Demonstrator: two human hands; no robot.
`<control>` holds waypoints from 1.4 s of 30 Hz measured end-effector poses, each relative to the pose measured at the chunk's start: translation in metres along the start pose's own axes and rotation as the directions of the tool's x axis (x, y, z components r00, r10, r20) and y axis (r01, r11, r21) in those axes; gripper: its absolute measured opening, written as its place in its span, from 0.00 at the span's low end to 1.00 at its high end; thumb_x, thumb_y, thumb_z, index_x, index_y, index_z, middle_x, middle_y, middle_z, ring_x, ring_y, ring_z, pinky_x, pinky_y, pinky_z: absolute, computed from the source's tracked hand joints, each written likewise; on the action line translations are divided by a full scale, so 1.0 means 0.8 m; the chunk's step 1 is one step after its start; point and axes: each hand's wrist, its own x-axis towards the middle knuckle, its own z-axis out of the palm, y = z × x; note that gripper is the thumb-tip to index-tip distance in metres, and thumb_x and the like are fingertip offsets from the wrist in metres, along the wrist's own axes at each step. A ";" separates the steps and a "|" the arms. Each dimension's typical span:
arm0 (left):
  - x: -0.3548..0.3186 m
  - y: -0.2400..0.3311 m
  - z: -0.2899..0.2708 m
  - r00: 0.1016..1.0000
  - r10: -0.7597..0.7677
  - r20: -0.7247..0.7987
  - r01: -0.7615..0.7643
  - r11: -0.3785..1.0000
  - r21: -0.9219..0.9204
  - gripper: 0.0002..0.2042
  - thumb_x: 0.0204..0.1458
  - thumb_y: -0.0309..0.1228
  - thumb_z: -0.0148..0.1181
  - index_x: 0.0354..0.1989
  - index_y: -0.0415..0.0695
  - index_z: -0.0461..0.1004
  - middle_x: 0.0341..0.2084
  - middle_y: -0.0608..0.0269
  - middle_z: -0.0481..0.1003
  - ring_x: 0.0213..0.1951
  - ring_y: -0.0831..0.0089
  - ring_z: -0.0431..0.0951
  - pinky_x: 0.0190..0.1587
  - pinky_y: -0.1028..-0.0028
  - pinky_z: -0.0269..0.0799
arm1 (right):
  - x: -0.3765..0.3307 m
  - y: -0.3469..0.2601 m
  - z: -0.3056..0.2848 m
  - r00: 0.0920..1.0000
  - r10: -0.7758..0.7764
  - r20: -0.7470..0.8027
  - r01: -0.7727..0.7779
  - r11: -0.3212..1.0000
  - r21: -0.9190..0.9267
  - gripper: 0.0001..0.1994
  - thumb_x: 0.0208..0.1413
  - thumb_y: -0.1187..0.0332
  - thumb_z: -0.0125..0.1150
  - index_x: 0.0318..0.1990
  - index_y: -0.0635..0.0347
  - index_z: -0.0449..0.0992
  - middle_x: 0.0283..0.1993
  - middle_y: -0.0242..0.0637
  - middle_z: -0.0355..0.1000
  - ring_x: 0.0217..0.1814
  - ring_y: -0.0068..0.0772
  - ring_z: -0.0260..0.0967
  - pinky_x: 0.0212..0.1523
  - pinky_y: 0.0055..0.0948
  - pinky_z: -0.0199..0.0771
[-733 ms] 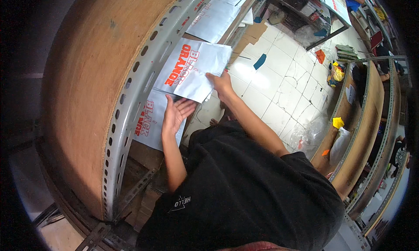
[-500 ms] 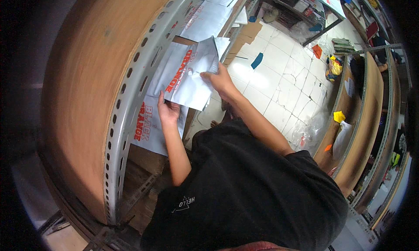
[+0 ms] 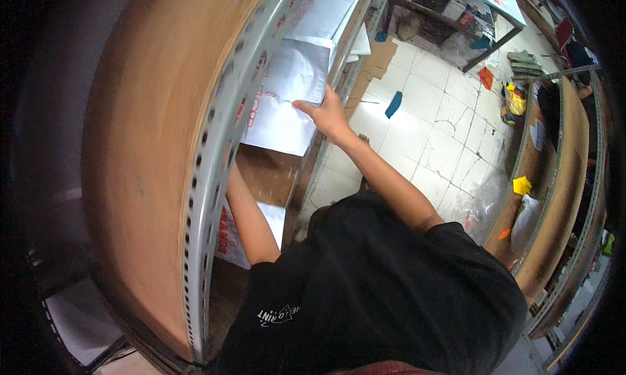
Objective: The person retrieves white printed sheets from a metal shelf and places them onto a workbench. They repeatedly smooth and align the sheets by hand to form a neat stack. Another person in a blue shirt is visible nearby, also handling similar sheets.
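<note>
White bag (image 3: 287,95) with red lettering lies on the shelf (image 3: 261,173) at about 11 o'clock, behind the slotted metal rail (image 3: 215,179), and the right hand (image 3: 326,111) has its grip closed on the bag's right edge, thumb on top. Another bag (image 3: 251,235) sits lower on the shelf at 8 o'clock, next to the left forearm; the left hand is hidden behind the rail, so I cannot tell its grip. Tiled floor (image 3: 430,121) spreads out at 2 o'clock.
</note>
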 end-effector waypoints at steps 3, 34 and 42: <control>0.065 -0.034 0.049 0.990 -0.136 -0.046 0.138 0.989 0.050 0.27 0.55 0.40 0.59 0.64 0.51 0.65 0.64 0.61 0.65 0.64 0.65 0.63 0.66 0.58 0.55 | 0.072 0.032 -0.015 0.994 -0.042 -0.102 0.018 0.974 -0.226 0.29 0.48 0.70 0.75 0.56 0.70 0.68 0.51 0.51 0.77 0.53 0.43 0.76 0.54 0.37 0.76; -0.042 -0.167 0.001 0.897 -0.432 -0.093 0.441 0.889 0.122 0.20 0.61 0.27 0.53 0.62 0.33 0.68 0.58 0.53 0.72 0.59 0.62 0.73 0.61 0.61 0.70 | 0.079 0.114 -0.062 0.782 0.526 -0.336 -0.540 0.840 0.058 0.39 0.48 0.64 0.77 0.62 0.70 0.60 0.61 0.52 0.66 0.59 0.47 0.69 0.57 0.42 0.72; -0.119 -0.131 0.028 0.901 -0.433 0.022 0.429 0.883 -0.191 0.21 0.55 0.31 0.57 0.57 0.36 0.69 0.56 0.52 0.72 0.57 0.61 0.73 0.62 0.63 0.67 | 0.048 0.110 -0.094 0.748 0.664 -0.011 -0.660 0.745 0.095 0.22 0.54 0.70 0.68 0.54 0.73 0.72 0.47 0.44 0.77 0.45 0.37 0.76 0.48 0.35 0.75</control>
